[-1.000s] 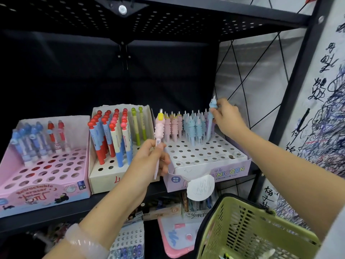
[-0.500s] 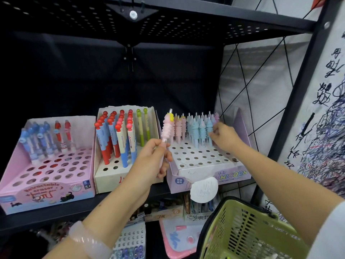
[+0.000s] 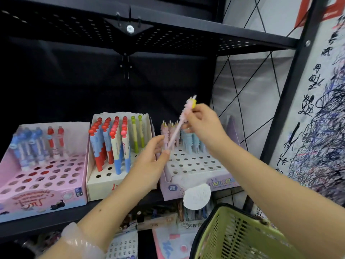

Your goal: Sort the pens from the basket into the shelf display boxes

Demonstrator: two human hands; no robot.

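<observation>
A: Surface and room?
B: Black metal shelf (image 3: 46, 224), perforated black board above, dark back panel. White wall w/ black diagonal lines at right; scribbled paper on far right.

A: Boxes, counted?
B: Three display boxes in a row. Pink box (image 3: 43, 184) at left: approx. 4 blue pens, 2 red. Cream box (image 3: 101, 181) in middle: red/blue pens in rows, hard to count exactly, plus 2 green pens (image 3: 137, 135) at the back. Lilac UNICORN box (image 3: 201, 185) at right: pink and blue pens at the back, count not clear.

A: Hands?
B: Both on one pink pen (image 3: 182, 120), held tilted above the lilac box. Right hand (image 3: 203, 124) pinching near the yellow top; left hand (image 3: 151, 161) pinching the lower tip.

A: Basket?
B: One green basket (image 3: 239, 238), bottom right, below the shelf edge. Inside mostly not visible.
</observation>
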